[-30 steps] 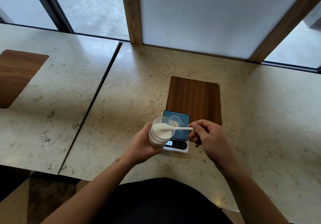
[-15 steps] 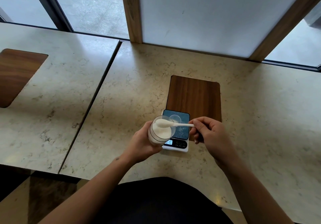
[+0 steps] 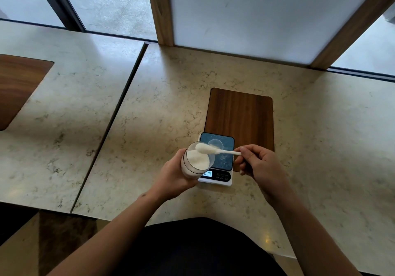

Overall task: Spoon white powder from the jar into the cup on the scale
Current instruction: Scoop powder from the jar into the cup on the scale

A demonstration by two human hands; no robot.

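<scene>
My left hand point(image 3: 174, 177) grips a clear jar point(image 3: 193, 162) of white powder, tilted toward the scale. My right hand point(image 3: 259, 164) pinches the handle of a white spoon point(image 3: 215, 150). The spoon's bowl carries a heap of powder and hovers over the jar's far rim, beside a small clear cup point(image 3: 215, 144). That cup stands on the dark platform of a white digital scale point(image 3: 223, 162), whose display is lit.
The scale sits on a marble table point(image 3: 149, 115), overlapping the near edge of a wooden inlay point(image 3: 241, 117). A seam point(image 3: 111, 123) splits this table from another on the left. A white panel with wooden posts and windows lies behind.
The spoon has lifted out of the jar's powder with a heap on it and risen to the jar's far rim, toward the cup. The left hand has kept the jar nearly still.
</scene>
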